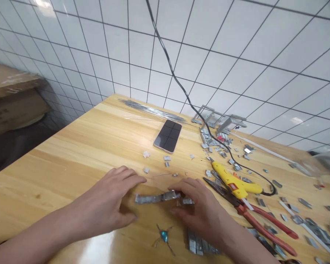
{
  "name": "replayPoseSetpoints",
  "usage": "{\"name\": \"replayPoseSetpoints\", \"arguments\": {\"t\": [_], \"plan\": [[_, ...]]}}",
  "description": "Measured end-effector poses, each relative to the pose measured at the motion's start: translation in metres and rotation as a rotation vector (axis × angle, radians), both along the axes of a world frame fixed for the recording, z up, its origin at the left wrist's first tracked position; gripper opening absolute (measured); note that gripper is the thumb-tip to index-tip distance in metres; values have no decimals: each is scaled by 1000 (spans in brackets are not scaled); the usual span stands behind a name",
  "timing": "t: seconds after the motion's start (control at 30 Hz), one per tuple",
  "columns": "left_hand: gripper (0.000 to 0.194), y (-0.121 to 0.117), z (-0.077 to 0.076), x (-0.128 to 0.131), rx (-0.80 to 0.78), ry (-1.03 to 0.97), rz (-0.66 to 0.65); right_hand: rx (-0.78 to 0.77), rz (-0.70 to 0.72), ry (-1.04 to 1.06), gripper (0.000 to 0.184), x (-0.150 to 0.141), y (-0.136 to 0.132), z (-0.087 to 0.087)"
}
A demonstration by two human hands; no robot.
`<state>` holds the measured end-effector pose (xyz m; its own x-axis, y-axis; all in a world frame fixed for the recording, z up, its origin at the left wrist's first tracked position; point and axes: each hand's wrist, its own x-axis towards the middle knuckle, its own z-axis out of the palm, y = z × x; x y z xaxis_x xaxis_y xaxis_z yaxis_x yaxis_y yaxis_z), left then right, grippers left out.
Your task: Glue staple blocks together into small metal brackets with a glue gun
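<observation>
a strip (154, 198) of grey metal is seen just above or on the tabletop (85, 146), between the two hands. the left hand (139, 200) is held open, its thumb and fingers well parted around the strip's left end, with nothing gripped. the right hand (173, 201) is half curled, thumb and forefinger parted; the strip's right end is met by its fingertips, but whether it is pinched cannot be told. a small metal piece (188, 201) is framed within that hand's curve. below the strip, a blue gem (164, 236) is set amid thin wire-like legs, and beside it a row of metal blocks (199, 245) is partly covered by the right forearm. farther back, a phone (168, 136) is laid flat, with a bundle of rods (154, 110) behind it. to the right, a yellow glue gun (235, 180) is rested across red-handled pliers (266, 225), its black cable (172, 69) seen against the tiled wall (71, 47), and metal scraps (206, 137) are strewn around.
</observation>
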<state>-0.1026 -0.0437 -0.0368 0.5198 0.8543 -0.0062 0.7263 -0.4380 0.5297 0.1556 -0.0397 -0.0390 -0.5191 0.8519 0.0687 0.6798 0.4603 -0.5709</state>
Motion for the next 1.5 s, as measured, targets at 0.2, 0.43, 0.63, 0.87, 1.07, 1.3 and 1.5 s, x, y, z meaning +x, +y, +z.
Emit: {"name": "replayPoseSetpoints", "arguments": {"t": [0.2,0.43,0.63,0.87,1.07,1.3,1.5], "plan": [[84,-16,16,-6,91,-7,21,-22,-34,63,34,4,0,7],[37,-13,38,35,200,-32,-41,-27,-74,99,30,4,1,15],[18,1,46,71,148,90,-28,25,-54,131,16,1,3,19],[12,5,38,80,108,133,-22,26,-48,159,19,-2,4,14],[17,6,36,80,106,126,-13,-49,-47,185,16,-1,6,12],[19,6,36,81,88,108,-9,-199,-74,242,15,0,9,14],[15,7,35,81,120,89,12,-332,-202,372,11,5,14,6]]}}
